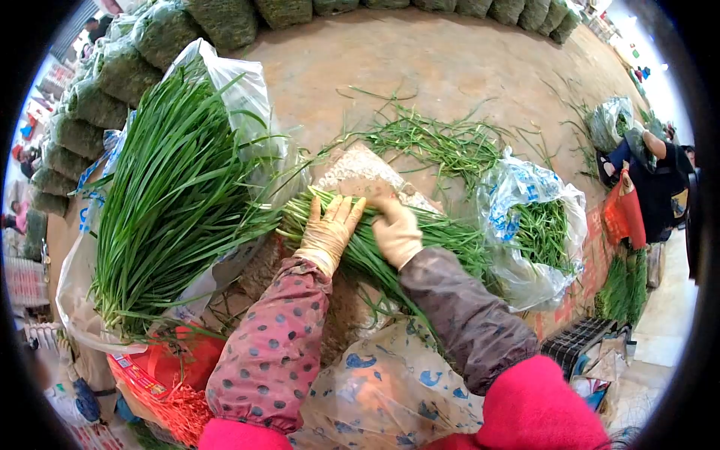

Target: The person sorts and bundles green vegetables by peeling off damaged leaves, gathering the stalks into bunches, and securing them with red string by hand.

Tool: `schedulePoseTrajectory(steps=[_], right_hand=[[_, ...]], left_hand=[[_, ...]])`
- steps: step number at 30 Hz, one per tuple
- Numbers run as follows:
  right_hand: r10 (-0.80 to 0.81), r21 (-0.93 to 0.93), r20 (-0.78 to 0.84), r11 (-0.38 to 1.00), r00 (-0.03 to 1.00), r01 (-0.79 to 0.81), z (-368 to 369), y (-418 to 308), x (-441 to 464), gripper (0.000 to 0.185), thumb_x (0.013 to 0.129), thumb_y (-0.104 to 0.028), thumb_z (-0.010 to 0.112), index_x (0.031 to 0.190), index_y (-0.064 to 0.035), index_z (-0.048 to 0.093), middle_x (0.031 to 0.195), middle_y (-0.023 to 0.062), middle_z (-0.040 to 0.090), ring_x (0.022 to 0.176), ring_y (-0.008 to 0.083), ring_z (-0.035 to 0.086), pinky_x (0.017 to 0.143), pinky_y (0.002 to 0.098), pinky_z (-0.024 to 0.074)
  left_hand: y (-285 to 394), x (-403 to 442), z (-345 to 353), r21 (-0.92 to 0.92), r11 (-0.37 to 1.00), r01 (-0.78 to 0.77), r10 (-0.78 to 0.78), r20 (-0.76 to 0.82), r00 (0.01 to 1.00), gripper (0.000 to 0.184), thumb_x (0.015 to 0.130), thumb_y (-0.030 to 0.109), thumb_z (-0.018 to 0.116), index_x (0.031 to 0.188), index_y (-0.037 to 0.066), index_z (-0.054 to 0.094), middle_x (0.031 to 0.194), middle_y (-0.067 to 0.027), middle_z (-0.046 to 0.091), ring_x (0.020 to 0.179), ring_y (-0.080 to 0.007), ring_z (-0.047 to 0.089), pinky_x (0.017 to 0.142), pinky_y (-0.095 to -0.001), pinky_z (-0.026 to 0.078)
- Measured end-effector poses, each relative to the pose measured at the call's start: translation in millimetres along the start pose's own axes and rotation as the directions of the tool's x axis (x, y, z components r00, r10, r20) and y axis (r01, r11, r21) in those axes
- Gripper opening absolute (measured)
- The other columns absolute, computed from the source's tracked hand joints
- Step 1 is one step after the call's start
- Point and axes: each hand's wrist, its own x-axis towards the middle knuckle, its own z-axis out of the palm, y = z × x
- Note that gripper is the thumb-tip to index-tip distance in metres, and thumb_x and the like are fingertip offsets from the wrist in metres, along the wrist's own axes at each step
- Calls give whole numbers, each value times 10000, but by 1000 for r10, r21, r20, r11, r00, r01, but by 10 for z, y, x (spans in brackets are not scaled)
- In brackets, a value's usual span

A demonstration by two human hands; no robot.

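Note:
A bundle of garlic chives [442, 236] lies across in front of me, its pale stem ends to the left. My left hand [330, 232], in a cream glove, presses on the bundle near those ends, its fingers laid over the stems and gripping them. Just right of it is my right hand [395, 231], also gloved, over the same bundle; its fingertips are smeared by motion. Beneath and behind the bundle is a pale, speckled surface [360, 169]. A large heap of garlic chives [176, 187] rests in an open plastic bag [244, 82] to the left.
Loose green leaves [431, 142] litter the floor [337, 60] beyond my hands. On the right stands a clear bag [502, 195] holding cut greens. Packed sacks [112, 71] line the back and left. Near the right edge is a red bag [624, 210] beside a dark-clothed person.

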Motion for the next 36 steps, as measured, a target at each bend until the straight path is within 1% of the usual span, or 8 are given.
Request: schedulePoseTrajectory(steps=[4,10,15,24,28,31,35,36], right_hand=[[438,-142,-34,888,898,-438,-395,112,432,261,877,-77,514,1107,-59,637,1004,150,662,888,255,635,809,318,484],[65,-544,476,805,877,236,-680,391,745,321,802,-94,605,1108,-175,657,1087,147,610,917,323,615,782,357,484],[121,-630,683,597,720,497,-588,176,984,305,707,-152,684,1008,-200,677,1354,102,480,1027,320,590,858,397,494],[145,-624,746,492,650,607,-283,-232,1207,240,751,-277,634,931,-141,716,1340,111,507,1081,311,560,881,389,482],[252,-724,647,502,720,474,60,-368,1265,299,781,-274,604,1012,-105,690,1166,124,620,997,318,610,860,392,498],[426,-702,525,706,737,92,18,-1039,1188,381,794,-299,613,1110,-89,648,1150,136,637,1029,310,627,864,371,502],[85,-535,700,720,709,441,291,-491,1234,283,792,-212,583,1022,-77,677,1030,156,668,959,319,635,818,363,503],[-3,-461,456,855,890,240,319,-339,1082,302,771,-266,594,981,-72,692,991,171,668,939,337,631,823,380,496]], left_hand=[[49,-22,5,115,993,4,-9,40,999,589,889,135,420,1445,266,276,1437,-20,385,1333,-207,363,1096,-529,151],[63,-75,108,64,997,32,-27,-68,997,584,881,138,416,1433,291,297,1421,0,391,1325,-206,347,1095,-549,144],[99,-95,170,35,997,74,-70,-117,991,577,879,151,425,1425,297,310,1414,8,392,1323,-203,331,1082,-565,168],[121,-103,142,-3,995,104,-103,-128,986,566,878,155,428,1418,288,327,1428,-1,373,1330,-207,318,1060,-584,203],[120,-112,133,-11,994,109,-109,-119,987,556,886,149,409,1423,267,324,1436,-8,364,1336,-213,310,1061,-585,197],[106,-90,155,-68,991,112,-118,-89,989,587,850,113,493,1409,213,342,1451,-28,341,1361,-223,277,1070,-593,181],[125,-18,36,-94,979,184,-179,51,982,703,743,93,633,1388,161,360,1465,-63,298,1397,-239,202,1084,-593,151],[134,-10,36,-78,976,203,-197,80,977,716,736,105,643,1390,163,358,1468,-60,286,1401,-236,190,1087,-590,146]])
